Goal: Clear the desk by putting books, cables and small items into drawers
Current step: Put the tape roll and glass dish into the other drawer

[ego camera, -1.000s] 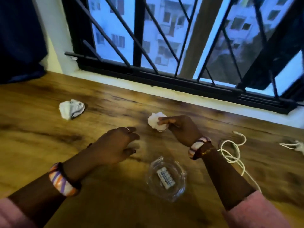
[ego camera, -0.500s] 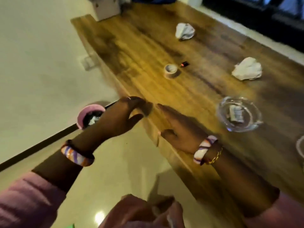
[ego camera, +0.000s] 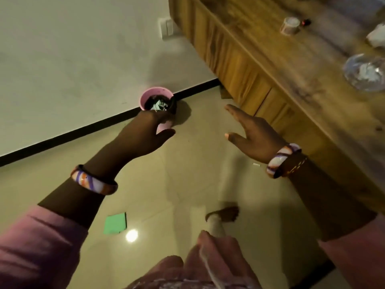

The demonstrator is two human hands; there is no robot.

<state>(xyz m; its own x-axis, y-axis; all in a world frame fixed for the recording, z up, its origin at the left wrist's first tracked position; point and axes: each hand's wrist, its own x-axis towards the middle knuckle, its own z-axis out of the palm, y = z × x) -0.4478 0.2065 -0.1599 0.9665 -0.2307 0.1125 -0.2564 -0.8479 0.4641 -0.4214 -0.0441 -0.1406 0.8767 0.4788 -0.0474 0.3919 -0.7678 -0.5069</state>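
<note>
The person looks down past the edge of the wooden surface [ego camera: 291,65] toward the floor [ego camera: 187,174]. The left hand [ego camera: 141,138] reaches out over the floor toward a pink bin [ego camera: 156,101] that stands against the wall's dark skirting; its fingers lie in front of the bin's rim, so whether they touch it, and whether the grip is clenched or released, cannot be told, though the thumb stands clear. The right hand [ego camera: 252,136] hovers between the bin and the surface, its grip released, fingers straight and thumb spread, holding nothing. The bin holds crumpled dark and silvery scraps. On the surface, well right of the bin, lie the small items: a glass ashtray [ego camera: 364,73] with something pale inside, a small round pot [ego camera: 290,26], a tiny dark thing [ego camera: 306,22] just beside it, and a blurred white wad [ego camera: 377,36]. The surface's front shows wooden drawer fronts [ego camera: 260,94], all closed. A green sheet [ego camera: 115,223] lies on the floor, nearer the person than the bin
</note>
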